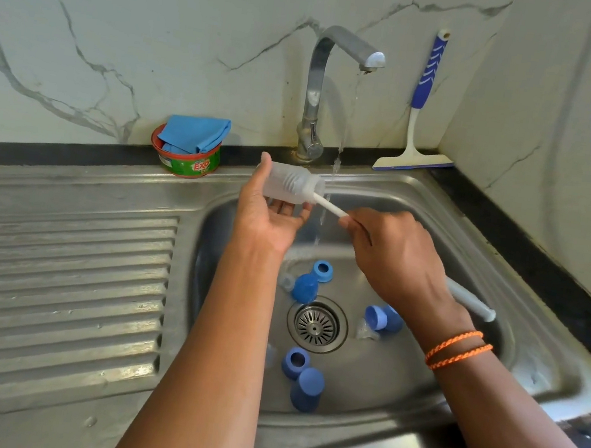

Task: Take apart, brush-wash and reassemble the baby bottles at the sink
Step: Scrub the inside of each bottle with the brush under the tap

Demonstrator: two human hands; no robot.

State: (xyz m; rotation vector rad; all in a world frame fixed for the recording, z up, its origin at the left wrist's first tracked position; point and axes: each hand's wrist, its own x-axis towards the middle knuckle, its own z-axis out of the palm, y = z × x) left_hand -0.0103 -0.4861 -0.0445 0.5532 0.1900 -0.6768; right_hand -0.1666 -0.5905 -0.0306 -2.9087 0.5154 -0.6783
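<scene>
Left grip (273, 210) cradles the clear plastic bottle (289, 184); right grip (391, 252) clasps the white brush handle (329, 205), mid-scrub, at 12 o'clock above the drain; rinsing comes next.

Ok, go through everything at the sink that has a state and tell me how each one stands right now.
Tap: running, thin stream.
Bottle: held on its side by the left hand, cap off, brush inside.
Brush: handle in the right hand grip.
Blue caps and rings: off the bottles, loose in the sink.
Drain: unplugged.
Soap tub: open, blue cloth stuffed in.
Squeegee: leaning upright against the wall.
</scene>
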